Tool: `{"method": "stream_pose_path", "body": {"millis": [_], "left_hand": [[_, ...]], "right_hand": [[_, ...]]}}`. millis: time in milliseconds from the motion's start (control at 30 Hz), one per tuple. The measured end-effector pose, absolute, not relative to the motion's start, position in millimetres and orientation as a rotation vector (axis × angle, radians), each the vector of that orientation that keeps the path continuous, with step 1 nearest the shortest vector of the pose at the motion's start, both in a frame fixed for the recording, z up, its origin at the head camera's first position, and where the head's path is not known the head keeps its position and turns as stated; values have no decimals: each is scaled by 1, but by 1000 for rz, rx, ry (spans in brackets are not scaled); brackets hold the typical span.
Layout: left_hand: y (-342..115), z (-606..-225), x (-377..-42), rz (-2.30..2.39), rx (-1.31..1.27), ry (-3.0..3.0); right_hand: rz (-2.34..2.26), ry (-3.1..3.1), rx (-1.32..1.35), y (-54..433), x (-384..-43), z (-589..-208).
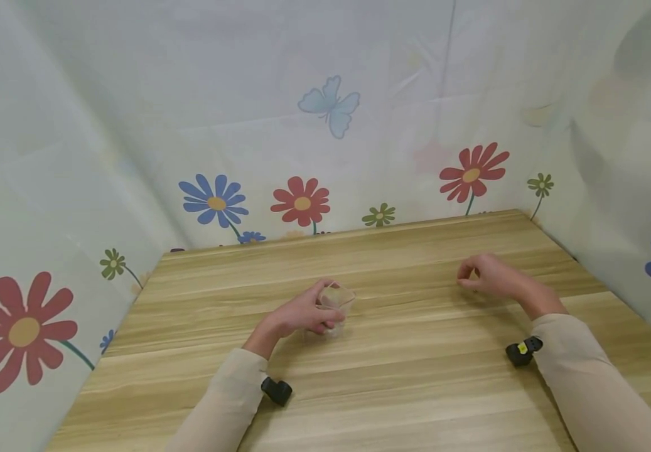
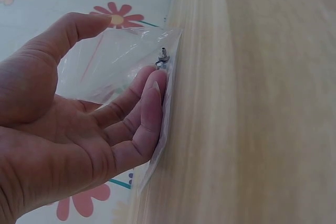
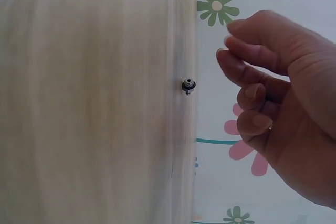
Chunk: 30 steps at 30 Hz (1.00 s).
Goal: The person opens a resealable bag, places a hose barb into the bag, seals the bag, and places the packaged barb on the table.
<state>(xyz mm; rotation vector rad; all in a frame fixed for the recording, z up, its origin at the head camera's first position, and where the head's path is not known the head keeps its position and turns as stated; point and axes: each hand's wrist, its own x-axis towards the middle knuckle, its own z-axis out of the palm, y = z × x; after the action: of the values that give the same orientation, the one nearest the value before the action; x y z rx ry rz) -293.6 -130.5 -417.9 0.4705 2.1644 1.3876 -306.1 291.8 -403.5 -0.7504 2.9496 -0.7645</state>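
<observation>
My left hand (image 1: 305,311) holds a clear plastic bag (image 2: 86,64) low over the wooden table, left of its middle. In the left wrist view the thumb lies along the bag's upper edge, while the other fingers curl at its lower side. A small metal fitting (image 2: 164,55) with a narrow tip shows against the film, right at those fingertips. Off to the right, my right hand (image 1: 491,276) hovers over the table with loosely bent fingers and nothing between them. Another small metal fitting (image 3: 188,86) with a dark ring sits on the tabletop, a short way from the right fingertips.
The wood-grain table (image 1: 404,389) spreads under both hands. White sheeting (image 1: 235,81) printed with flowers and a butterfly hangs behind it and along both sides. Each forearm wears a small black camera, the left one (image 1: 277,390) close above the tabletop.
</observation>
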Motion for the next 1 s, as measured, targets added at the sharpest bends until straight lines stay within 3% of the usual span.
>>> {"method": "stream_pose_path", "body": {"millis": [467,1000], "left_hand": [[-131,-418,-294,1386,469,2162],[-130,-416,-292,1393,480,2153]], "right_hand": [[-613,2858,-875,297,-307,-406],[-573,2882,-765,309,-308,-404]]}}
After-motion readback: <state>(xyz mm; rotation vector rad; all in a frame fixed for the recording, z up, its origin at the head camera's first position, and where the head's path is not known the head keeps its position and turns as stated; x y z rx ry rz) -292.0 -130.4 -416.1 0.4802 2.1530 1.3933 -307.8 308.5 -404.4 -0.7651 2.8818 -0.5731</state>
